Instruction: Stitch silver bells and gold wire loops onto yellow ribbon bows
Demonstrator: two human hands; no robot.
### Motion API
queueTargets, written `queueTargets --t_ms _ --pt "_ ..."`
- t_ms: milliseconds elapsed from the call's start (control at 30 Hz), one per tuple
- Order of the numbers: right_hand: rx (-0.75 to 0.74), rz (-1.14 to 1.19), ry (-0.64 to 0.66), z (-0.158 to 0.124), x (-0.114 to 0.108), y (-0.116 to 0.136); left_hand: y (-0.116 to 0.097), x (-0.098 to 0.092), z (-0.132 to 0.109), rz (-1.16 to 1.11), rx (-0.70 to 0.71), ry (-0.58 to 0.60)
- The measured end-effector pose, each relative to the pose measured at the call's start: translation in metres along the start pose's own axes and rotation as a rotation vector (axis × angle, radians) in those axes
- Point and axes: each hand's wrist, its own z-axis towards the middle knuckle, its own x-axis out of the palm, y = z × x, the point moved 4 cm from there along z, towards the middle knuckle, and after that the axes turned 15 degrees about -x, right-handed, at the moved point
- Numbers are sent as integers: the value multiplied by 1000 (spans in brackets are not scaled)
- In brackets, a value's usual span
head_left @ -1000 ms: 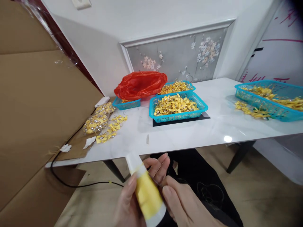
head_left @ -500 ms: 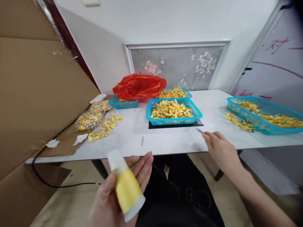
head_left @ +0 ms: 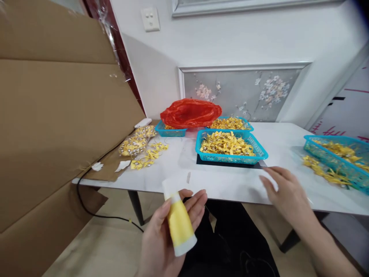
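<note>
The bare right hand (head_left: 288,194) is blurred, and whether anything sits between its thumb and fingers cannot be told; its forearm (head_left: 323,234) is cut off at near right. The yellow cone with white ends (head_left: 180,221) hides part of the bare left hand (head_left: 158,234), and its blurred far tip melts into the white tabletop (head_left: 170,167). A crumpled red plastic bag (head_left: 190,114) partly hides the small blue plastic basket (head_left: 172,133) at far left. The right edge cuts off another blue mesh basket (head_left: 320,152).

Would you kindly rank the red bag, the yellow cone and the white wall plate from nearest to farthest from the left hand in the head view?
1. Yellow cone: held in the left hand.
2. Red bag: toward the back of the table.
3. White wall plate: above and left of the bag.
</note>
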Motion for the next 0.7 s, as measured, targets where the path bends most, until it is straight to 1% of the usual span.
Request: queueTargets --t_ms 33,67,100,133,167,200,233,300,367,400,467,500,567,633,700 --pt "-71 111 32 -6 5 25 1 1 0 4 -18 16" --pt "-149 278 95 -13 11 51 2 1 0 9 -39 37" --pt "-182 654 219 -21 21 77 3 2 -1 11 -59 61" --pt "-151 962 413 -31 30 101 3 2 -2 14 -73 85" --pt "-116 1161 567 -39 37 121 1 1 -4 16 -79 103" --pt "-71 1314 663 -44 40 136 -1 -1 -6 23 -76 104" --pt "-23 1402 722 -47 43 147 -4 -5 -8 36 -67 85" --pt "59 1504 725 -46 46 155 -14 -16 -13 92 -26 -26" --pt "171 1612 719 -42 49 156 -27 -29 -18 154 40 -156" --pt "239 1670 723 -41 52 155 -36 -36 -21 175 85 -205" --pt "378 1766 712 -41 57 151 -58 -47 -25 197 195 -268" --pt "437 1799 701 -42 59 149 -73 -52 -26 206 260 -296" --pt "499 1835 678 -44 64 146 -110 -63 -29 243 407 -378" --pt "518 1829 649 -47 67 144 -157 -73 -32 299 599 -483" --pt "527 1807 631 -49 70 142 -208 -81 -33 375 823 -635"
